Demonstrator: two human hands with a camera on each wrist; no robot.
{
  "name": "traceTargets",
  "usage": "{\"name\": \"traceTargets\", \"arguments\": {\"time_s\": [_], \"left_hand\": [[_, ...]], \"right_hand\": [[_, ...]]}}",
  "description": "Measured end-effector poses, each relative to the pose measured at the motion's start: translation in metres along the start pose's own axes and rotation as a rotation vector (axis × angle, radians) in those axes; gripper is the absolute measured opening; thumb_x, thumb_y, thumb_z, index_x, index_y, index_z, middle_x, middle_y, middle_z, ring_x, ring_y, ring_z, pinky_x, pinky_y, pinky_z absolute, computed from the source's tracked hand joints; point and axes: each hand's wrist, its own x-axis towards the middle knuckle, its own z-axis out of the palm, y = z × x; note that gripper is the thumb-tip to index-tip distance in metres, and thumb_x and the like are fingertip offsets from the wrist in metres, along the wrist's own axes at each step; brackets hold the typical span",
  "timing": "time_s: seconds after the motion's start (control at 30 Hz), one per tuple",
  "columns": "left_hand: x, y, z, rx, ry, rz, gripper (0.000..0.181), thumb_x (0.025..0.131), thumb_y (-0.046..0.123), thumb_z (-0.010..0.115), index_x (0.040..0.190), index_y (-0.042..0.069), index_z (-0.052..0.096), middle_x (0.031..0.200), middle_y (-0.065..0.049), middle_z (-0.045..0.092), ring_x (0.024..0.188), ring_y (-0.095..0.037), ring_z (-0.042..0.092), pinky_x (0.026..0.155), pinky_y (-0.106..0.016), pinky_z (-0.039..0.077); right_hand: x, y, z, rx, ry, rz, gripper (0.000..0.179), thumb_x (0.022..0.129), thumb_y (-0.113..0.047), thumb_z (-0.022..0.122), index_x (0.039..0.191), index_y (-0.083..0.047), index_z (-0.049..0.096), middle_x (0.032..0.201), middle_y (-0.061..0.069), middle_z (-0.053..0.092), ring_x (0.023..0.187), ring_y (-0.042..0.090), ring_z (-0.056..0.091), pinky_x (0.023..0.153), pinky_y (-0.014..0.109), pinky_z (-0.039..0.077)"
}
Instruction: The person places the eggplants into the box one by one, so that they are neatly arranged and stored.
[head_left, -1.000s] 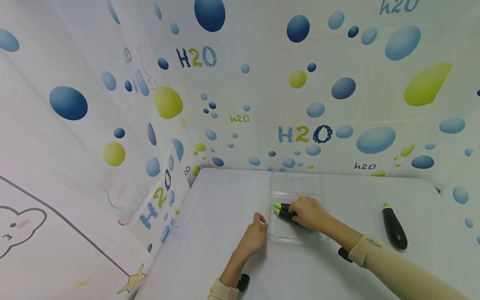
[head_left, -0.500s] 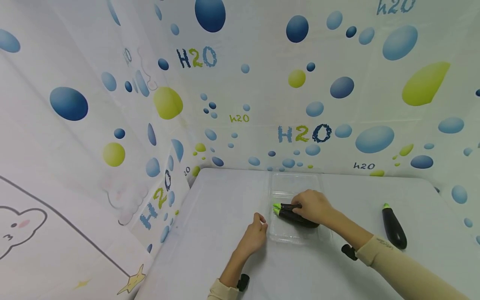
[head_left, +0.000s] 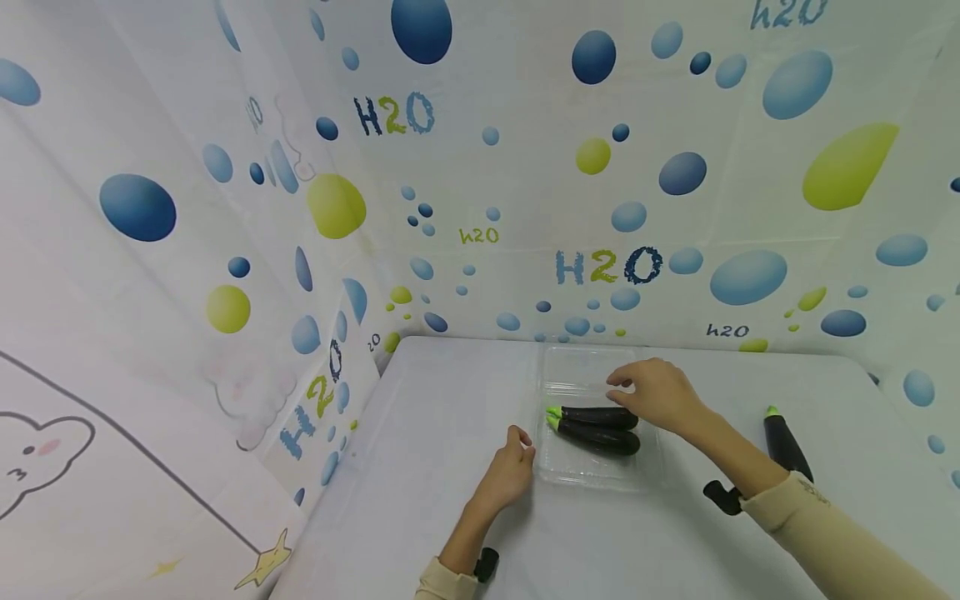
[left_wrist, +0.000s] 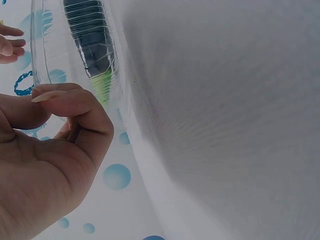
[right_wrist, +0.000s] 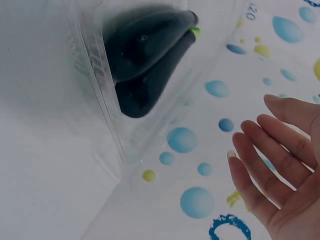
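Two dark eggplants (head_left: 597,436) with green stem ends lie side by side in a clear plastic clamshell box (head_left: 555,473), its lid (head_left: 590,364) folded back toward the wall. My left hand (head_left: 507,469) keeps its fingers curled at the box's left rim; in the left wrist view the rim (left_wrist: 34,60) runs to the thumb and index fingertip. Above the box's right side, my right hand (head_left: 660,396) has relaxed, spread fingers with nothing between them. The right wrist view shows this hand (right_wrist: 285,160) apart from the eggplants (right_wrist: 145,55).
Another eggplant (head_left: 783,446) lies on the white table (head_left: 420,467) to the right, partly hidden behind the right forearm. A white wall sheet (head_left: 525,183) printed with bubbles rises behind the table's far edge.
My right hand has let go of the upper eggplant and lifted away to the right and back. The eggplants now lie uncovered in the box. The left hand has stayed put.
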Motion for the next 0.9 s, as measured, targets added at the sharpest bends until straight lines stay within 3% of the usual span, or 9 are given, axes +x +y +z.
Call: {"name": "traceTargets", "arguments": {"time_s": [0.4, 0.6, 0.9], "left_hand": [[0.0, 0.0, 0.0, 0.009, 0.007, -0.001, 0.011, 0.11, 0.011, 0.047, 0.118, 0.004, 0.044, 0.075, -0.002, 0.051, 0.059, -0.014, 0.045, 0.052, -0.029, 0.037], [0.001, -0.002, 0.001, 0.022, 0.005, -0.016, 0.011, 0.11, 0.012, 0.046, 0.118, 0.005, 0.044, 0.075, -0.001, 0.051, 0.058, -0.013, 0.045, 0.052, -0.028, 0.037], [0.0, -0.001, 0.001, 0.018, 0.004, -0.008, 0.011, 0.11, 0.012, 0.045, 0.119, 0.004, 0.044, 0.074, -0.001, 0.051, 0.058, -0.013, 0.045, 0.052, -0.029, 0.037]], "right_hand": [[-0.021, 0.025, -0.019, 0.054, 0.107, 0.081, 0.021, 0.093, -0.023, 0.08, 0.109, -0.01, 0.081, 0.098, 0.007, 0.079, 0.092, 0.034, 0.074, 0.076, 0.052, 0.057], [-0.036, 0.036, -0.024, 0.099, 0.152, 0.164, 0.021, 0.094, -0.024, 0.078, 0.109, -0.01, 0.081, 0.102, 0.01, 0.079, 0.094, 0.037, 0.073, 0.076, 0.053, 0.058], [-0.055, 0.055, -0.024, 0.076, 0.287, 0.199, 0.02, 0.091, -0.02, 0.081, 0.105, -0.006, 0.081, 0.094, 0.011, 0.079, 0.089, 0.04, 0.074, 0.066, 0.048, 0.059]]}}
